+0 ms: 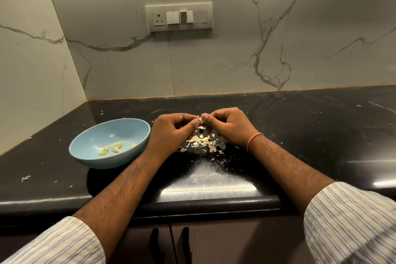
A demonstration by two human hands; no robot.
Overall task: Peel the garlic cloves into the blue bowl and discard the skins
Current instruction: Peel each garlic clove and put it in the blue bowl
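Bench: black polished stone, glossy, glare along near edge. Blue bowl: smooth, glazed, probably ceramic. Skins: thin, papery, matt. Wall: veined marble-look slab, satin sheen. Sleeve: striped woven cloth. Switch plate: smooth plastic.

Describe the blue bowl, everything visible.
The blue bowl is a shallow, round, pale blue dish with a smooth glossy finish, likely ceramic or melamine. It sits upright on the black countertop, left of the left hand, whose wrist lies close to its rim; contact is unclear. Inside lie a few yellowish peeled garlic cloves, near the front-right of the basin.
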